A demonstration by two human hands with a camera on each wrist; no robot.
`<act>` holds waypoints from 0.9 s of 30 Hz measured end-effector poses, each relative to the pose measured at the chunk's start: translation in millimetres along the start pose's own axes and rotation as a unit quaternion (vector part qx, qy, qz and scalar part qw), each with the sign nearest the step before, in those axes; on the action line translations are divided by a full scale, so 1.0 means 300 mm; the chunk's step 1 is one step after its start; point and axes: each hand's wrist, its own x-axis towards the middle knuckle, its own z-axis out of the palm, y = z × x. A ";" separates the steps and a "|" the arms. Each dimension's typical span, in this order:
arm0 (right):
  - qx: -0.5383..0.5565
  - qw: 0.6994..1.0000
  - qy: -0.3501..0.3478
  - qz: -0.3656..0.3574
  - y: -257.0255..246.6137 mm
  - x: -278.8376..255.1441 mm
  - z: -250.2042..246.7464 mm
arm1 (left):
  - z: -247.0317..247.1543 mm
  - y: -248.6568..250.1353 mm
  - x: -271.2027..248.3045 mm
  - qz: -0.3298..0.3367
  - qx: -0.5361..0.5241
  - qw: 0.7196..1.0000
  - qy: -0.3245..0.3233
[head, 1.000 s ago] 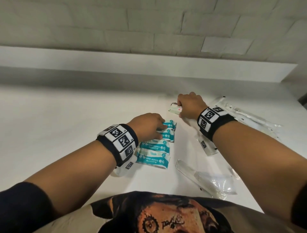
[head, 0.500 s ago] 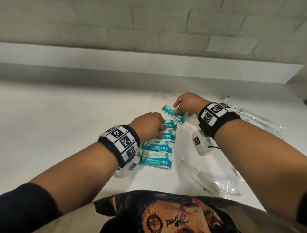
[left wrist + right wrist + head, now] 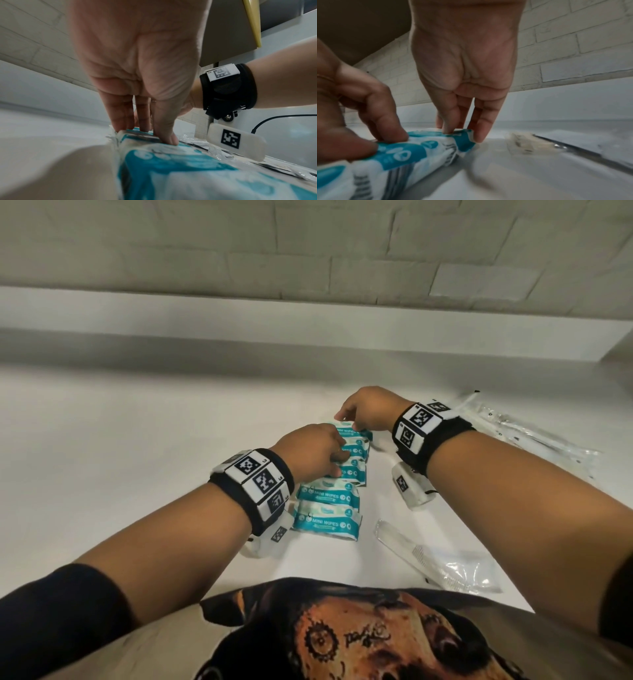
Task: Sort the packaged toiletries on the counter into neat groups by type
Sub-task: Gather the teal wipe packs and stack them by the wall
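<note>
Several teal-and-white mini wipes packs (image 3: 327,522) lie in a column on the white counter (image 3: 137,457). My left hand (image 3: 322,450) is on the middle of the column. Its curled fingertips and thumb (image 3: 169,139) pinch one pack (image 3: 171,169). My right hand (image 3: 363,412) is at the far end of the column and holds the farthest pack (image 3: 351,431) by its end. In the right wrist view its fingertips (image 3: 447,129) are on that pack (image 3: 428,146), which lies on the counter against the pack under my left hand.
A clear-wrapped comb or brush (image 3: 442,566) lies near the front edge at the right. More long clear packets (image 3: 534,436) lie at the far right. A small pale sachet (image 3: 527,143) lies just right of my right hand. A low ledge and brick wall run behind.
My right hand brought a wipes pack in from the right and set it down at the far end of the column. My left hand stayed on the middle packs.
</note>
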 end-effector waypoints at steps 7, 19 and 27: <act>0.007 1.000 0.018 -0.004 0.019 -0.012 0.014 | -0.004 0.003 -0.045 0.001 -0.048 0.996 -0.071; -0.029 0.999 0.017 -0.012 0.016 -0.011 0.012 | 0.081 0.040 -0.082 0.036 0.067 0.990 -0.116; -0.072 0.997 0.007 0.007 0.043 0.088 -0.032 | 0.046 -0.025 0.041 0.030 0.047 0.995 -0.081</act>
